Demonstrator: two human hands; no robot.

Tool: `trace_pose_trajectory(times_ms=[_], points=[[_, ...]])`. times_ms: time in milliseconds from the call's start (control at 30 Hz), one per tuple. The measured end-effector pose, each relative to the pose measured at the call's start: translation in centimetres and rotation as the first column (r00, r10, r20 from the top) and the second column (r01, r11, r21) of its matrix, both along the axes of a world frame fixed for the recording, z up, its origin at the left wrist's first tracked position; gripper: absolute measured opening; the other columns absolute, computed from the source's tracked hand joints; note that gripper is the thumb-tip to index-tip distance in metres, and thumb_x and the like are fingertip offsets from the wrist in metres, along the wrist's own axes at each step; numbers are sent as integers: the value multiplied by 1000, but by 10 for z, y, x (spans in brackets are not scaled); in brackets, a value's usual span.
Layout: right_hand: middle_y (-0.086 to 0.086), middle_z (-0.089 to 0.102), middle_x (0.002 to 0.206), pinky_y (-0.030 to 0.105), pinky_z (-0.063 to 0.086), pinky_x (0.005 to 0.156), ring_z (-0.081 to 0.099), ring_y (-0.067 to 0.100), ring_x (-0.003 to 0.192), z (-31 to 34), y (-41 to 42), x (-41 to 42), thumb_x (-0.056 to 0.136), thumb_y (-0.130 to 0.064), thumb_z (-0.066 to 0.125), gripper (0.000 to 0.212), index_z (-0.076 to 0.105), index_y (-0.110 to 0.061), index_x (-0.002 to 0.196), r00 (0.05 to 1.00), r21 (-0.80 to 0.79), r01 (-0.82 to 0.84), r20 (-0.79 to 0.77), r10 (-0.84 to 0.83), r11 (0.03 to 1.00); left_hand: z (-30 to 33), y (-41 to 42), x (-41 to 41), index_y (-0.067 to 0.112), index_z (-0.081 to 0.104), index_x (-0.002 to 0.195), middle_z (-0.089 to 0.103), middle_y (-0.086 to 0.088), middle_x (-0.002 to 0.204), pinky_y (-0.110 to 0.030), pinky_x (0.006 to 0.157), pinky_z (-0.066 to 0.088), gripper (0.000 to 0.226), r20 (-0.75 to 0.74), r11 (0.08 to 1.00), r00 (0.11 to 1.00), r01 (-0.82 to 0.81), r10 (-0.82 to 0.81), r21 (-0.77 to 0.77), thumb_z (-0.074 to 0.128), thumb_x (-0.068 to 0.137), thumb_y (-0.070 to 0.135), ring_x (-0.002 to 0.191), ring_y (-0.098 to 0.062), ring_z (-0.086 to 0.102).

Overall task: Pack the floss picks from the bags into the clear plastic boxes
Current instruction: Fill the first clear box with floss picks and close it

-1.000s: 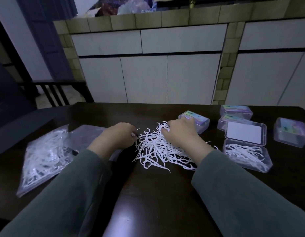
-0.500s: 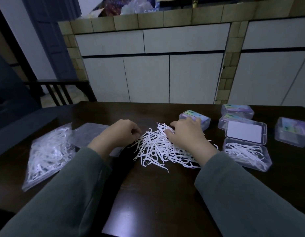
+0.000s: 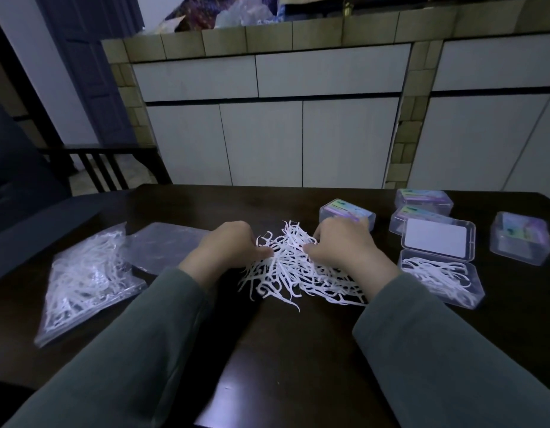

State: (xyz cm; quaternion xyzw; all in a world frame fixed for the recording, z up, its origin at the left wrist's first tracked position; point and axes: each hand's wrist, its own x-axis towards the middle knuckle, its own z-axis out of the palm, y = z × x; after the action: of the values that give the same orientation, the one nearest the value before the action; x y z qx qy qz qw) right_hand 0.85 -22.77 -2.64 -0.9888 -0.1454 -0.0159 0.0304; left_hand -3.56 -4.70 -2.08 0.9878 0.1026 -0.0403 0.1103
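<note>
Picks [image 3: 293, 267] lie heaped on the desk [image 3: 298, 350] beside the open box [image 3: 442, 281]. Our left hand [image 3: 229, 248] and right hand [image 3: 341, 250] pinch strands; we should gather them aligned, in small bunches.

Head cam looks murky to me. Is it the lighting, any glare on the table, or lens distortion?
Head view: dim, bluish light; a pale glare patch on the dark table near the bottom edge; wide-angle bending of the cabinets; the white floss picks stay sharp, while the full bag looks slightly soft.
</note>
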Motion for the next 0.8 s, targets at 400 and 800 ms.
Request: trace_pose_trajectory(times_ms=[400, 800], points=[[2, 65, 109, 43, 29, 103, 51, 24, 112, -1, -2, -3, 96, -39, 50, 26, 66, -23, 111, 997, 201, 67, 17, -72, 977, -8, -12, 0, 15, 73, 103, 72, -3, 95, -25, 72, 51, 25, 79, 988, 996, -27, 40, -154, 64, 88, 33, 86, -18, 65], [-3, 67, 109, 41, 31, 99, 54, 21, 110, 8, -6, -6, 96, -45, 52, 24, 66, -32, 111, 996, 379, 47, 53, -72, 924, -7, -16, -1, 6, 71, 95, 70, -9, 86, -32, 68, 52, 26, 46, 981, 993, -96, 105, -168, 60, 92, 29, 83, -23, 66]])
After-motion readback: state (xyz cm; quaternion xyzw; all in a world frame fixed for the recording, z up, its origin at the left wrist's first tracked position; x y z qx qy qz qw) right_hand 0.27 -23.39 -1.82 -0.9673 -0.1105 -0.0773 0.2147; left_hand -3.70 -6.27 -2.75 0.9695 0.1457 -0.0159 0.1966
